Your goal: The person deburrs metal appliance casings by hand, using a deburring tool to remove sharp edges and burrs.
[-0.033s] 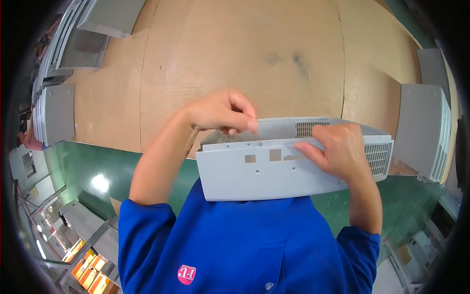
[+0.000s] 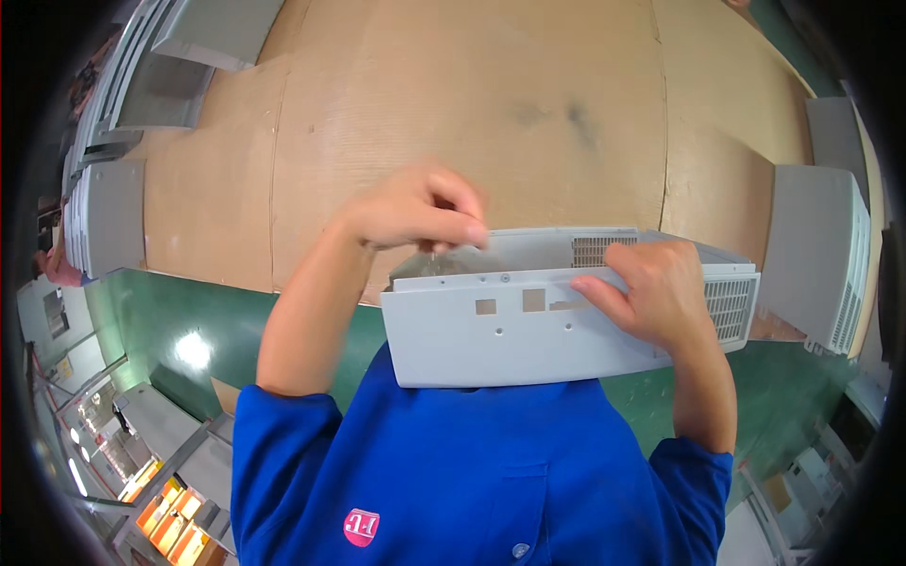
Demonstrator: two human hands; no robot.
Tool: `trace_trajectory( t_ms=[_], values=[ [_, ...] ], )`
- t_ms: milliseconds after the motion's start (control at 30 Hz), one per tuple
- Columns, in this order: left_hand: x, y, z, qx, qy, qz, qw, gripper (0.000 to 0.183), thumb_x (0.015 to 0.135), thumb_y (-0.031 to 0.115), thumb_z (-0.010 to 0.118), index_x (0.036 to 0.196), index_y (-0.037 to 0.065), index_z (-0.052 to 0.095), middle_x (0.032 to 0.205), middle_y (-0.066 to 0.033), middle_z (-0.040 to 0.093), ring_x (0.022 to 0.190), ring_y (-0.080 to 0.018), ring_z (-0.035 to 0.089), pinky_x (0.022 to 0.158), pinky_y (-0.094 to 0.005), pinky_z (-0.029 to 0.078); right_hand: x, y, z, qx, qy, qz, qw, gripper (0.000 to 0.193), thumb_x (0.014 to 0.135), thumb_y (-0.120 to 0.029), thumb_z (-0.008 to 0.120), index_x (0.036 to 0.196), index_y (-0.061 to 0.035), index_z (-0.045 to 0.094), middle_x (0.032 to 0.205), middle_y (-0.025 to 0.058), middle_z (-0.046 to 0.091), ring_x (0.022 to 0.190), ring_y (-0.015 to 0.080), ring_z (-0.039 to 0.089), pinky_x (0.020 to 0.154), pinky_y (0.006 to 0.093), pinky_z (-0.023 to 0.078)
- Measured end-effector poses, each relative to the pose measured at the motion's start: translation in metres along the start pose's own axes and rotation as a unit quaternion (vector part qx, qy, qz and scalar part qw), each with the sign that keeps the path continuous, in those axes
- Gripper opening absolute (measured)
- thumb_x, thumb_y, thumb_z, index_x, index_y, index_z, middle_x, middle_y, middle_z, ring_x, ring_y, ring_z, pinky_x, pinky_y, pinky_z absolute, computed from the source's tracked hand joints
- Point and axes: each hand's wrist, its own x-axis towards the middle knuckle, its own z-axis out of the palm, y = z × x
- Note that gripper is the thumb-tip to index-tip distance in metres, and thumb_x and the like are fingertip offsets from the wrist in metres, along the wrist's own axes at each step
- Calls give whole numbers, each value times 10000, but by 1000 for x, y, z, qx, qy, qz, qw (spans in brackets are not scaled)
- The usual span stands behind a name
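Note:
A light grey sheet-metal casing stands on its long side at the table's near edge, against my body. Small square cut-outs, round holes and slotted vent grilles pierce its walls. My right hand is closed over its top edge near the right end, thumb on the near wall and fingers inside. Just above the left part of the casing's opening, my left hand is closed in a pinch, slightly blurred. Whatever sits between its fingertips, if anything, is too small to make out.
The table has a brown cardboard cover. Grey metal panels stand stacked at its left edge, with larger grey housings beyond. Another vented casing stands at the right edge. Green floor lies below; a person's arm shows far left.
My left hand has shifted slightly left and up, away from the casing's rim. My right hand keeps its grip, and the casing has barely moved.

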Motion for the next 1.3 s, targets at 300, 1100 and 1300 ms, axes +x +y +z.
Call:
trace_trajectory(
  t_ms=[300,1100,1300],
  values=[
    [-75,-166,-73,289,335,-358,822,317,726,320,705,725,5,668,700,-153,640,620,-213,628,575,-354,486,1,1,1,5,6,-5,1000,478,738,-400,701,519,-83,418,439,92,425,415,311,434,399,383,322],
    [-53,44,28,445,54,2,894,137,823,83,562,874,10,665,831,-123,616,795,-305,594,700,-377,473,1,1,0,9,9,-5,1000,486,740,-404,701,528,-77,411,448,84,431,413,301,442,400,382,323],
    [-50,44,30,471,46,-7,881,126,816,84,558,836,5,653,826,-117,614,780,-310,592,699,-377,475,-2,1,1,25,2,9,1000,472,748,-406,681,545,-64,425,459,106,400,420,304,409,415,375,305]
  ],
)
